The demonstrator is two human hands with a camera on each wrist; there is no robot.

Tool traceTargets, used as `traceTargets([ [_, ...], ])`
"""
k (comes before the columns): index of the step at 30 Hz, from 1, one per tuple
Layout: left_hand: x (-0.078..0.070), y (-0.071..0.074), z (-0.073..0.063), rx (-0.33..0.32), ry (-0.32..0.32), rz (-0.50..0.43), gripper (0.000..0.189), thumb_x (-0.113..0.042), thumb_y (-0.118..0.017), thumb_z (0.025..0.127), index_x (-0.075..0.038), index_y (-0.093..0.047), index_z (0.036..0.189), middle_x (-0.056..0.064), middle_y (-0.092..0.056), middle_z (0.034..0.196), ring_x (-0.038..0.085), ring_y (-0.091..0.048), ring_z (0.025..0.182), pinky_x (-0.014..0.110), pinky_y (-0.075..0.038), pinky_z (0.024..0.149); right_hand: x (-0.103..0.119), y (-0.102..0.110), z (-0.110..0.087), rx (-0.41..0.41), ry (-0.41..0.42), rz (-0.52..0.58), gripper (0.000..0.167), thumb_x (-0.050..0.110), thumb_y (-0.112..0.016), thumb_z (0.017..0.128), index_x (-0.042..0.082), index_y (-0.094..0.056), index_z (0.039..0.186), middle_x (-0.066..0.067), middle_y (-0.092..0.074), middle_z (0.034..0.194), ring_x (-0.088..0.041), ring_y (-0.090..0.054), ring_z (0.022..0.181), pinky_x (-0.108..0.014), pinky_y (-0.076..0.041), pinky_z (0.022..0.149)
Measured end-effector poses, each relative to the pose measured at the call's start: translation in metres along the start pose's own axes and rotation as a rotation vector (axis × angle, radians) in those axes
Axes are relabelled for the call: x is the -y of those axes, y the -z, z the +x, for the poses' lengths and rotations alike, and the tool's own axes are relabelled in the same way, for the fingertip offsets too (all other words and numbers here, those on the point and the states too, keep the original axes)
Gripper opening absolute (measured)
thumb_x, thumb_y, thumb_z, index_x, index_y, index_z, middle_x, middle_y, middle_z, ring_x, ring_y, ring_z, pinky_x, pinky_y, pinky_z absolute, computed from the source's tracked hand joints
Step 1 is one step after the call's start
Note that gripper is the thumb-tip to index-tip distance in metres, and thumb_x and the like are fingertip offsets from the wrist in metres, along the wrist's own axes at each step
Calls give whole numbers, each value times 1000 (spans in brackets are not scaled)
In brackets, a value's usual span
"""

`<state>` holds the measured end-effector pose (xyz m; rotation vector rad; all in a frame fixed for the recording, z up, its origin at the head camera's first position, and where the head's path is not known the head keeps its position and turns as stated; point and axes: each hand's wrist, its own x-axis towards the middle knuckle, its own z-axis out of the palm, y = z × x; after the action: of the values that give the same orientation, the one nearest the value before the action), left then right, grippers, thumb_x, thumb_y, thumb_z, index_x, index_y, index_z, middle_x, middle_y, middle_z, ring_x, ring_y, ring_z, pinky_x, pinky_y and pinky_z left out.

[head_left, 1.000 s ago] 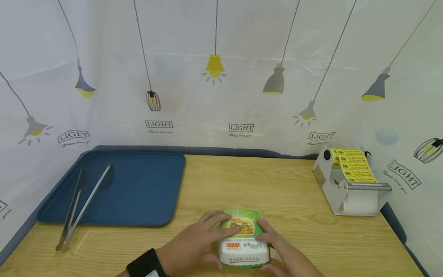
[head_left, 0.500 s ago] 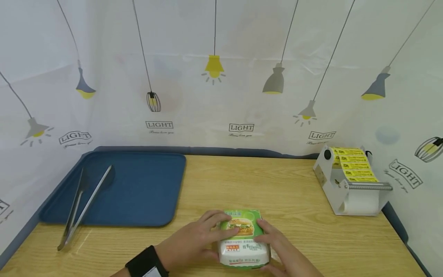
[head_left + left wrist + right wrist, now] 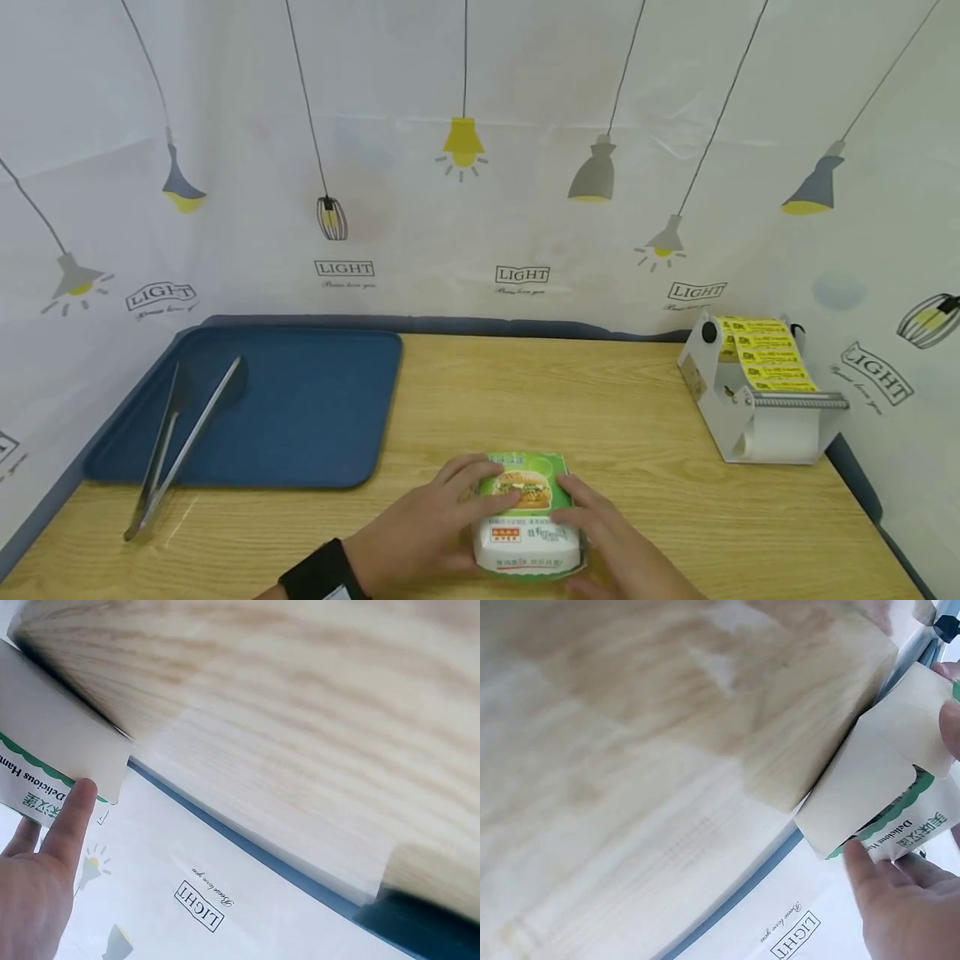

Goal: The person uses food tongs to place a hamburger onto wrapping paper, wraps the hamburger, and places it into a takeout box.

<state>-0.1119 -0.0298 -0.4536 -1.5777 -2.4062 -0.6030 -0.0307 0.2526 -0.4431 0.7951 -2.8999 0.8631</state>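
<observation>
A green and white paper hamburger box (image 3: 528, 546) with a burger picture on its lid sits on the table near the front edge. My left hand (image 3: 420, 525) holds it from the left, with fingers across the lid and the thumb low at the side. From the right, my right hand (image 3: 618, 546) grips the box, two fingers lying on the lid's edge. In the right wrist view, a narrow dark gap shows between lid and base of the hamburger box (image 3: 877, 757) by a right fingertip. What lies inside is hidden.
A blue tray (image 3: 315, 417) lies at the back left, with metal tongs (image 3: 183, 450) resting across its front edge. At the back right stands a white label dispenser (image 3: 765, 400) with a roll of yellow labels. A lamp-patterned curtain (image 3: 420, 208) closes off the back and sides.
Both hands stay on the hamburger box, which keeps its place. My left thumb has shifted slightly up along its left side.
</observation>
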Motion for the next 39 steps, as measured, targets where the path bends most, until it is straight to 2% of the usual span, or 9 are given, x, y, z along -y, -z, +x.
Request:
traceTargets([
  [7, -6, 0, 2, 35, 88, -89, 87, -54, -77, 77, -29, -36, 150, 2, -36, 149, 21, -34, 139, 27, -52, 95, -5, 0, 4, -94, 143, -112, 73, 35, -75, 84, 30, -41, 148, -7, -30, 159, -23, -37, 141, -38, -54, 95],
  [11, -6, 3, 4, 37, 106, -92, 84, -53, -74, 81, -28, -34, 150, 1, -35, 150, 20, -34, 138, 29, -52, 96, -4, 4, 6, -98, 122, -89, 71, 38, -72, 84, 30, -42, 148, -7, -34, 156, -21, -38, 139, -38, -54, 94],
  [15, -4, 8, 6, 32, 89, -123, 81, -54, -66, 87, -26, -29, 153, -3, -37, 149, 16, -40, 134, 33, -52, 97, -1, 11, 8, -77, 67, -5, 66, 37, -68, 88, 31, -42, 148, -3, -38, 154, -19, -42, 135, -36, -53, 94],
  [18, -3, 11, 4, 26, 107, -189, 74, -47, -61, 92, -23, -28, 153, -4, -46, 143, 10, -50, 123, 32, -51, 96, 3, 16, 11, -76, 59, 119, 59, 27, -66, 92, 29, -43, 147, -1, -45, 148, -12, -46, 129, -30, -53, 90],
  [21, -4, 11, 3, 19, 136, -269, 64, -37, -57, 93, -21, -30, 149, -6, -55, 128, 3, -55, 103, 23, -51, 87, 5, 18, 15, -105, 68, 180, 56, 18, -66, 92, 26, -47, 144, 3, -52, 142, -9, -49, 123, -30, -52, 89],
  [24, -7, 10, 2, 31, 165, -328, 58, -33, -54, 94, -20, -32, 146, -6, -56, 119, 1, -52, 91, 16, -47, 78, 5, 16, 16, -120, 68, 205, 58, 15, -68, 90, 25, -47, 143, 6, -53, 138, -7, -51, 120, -31, -52, 91],
  [30, -11, 9, 0, 51, 217, -369, 56, -31, -48, 98, -22, -26, 149, -2, -48, 134, 5, -50, 101, 22, -48, 84, 3, 13, 16, -133, 96, 295, 62, 17, -71, 89, 18, -44, 145, 0, -51, 139, -4, -49, 118, -25, -51, 91],
  [36, -12, 8, 0, 57, 247, -386, 57, -26, -48, 96, -22, -27, 148, -2, -45, 136, 6, -49, 102, 22, -47, 86, 10, 11, 18, -172, -63, 187, 55, 38, -72, 86, 32, -52, 136, 16, -55, 132, -4, -53, 117, -31, -52, 92],
  [39, -12, 9, 0, 65, 262, -383, 54, -28, -47, 97, -20, -29, 148, -3, -46, 135, 5, -49, 102, 22, -47, 86, 12, 11, 18, -208, -79, 87, 57, 39, -74, 82, 35, -54, 135, 17, -56, 131, -9, -56, 117, -37, -54, 91],
])
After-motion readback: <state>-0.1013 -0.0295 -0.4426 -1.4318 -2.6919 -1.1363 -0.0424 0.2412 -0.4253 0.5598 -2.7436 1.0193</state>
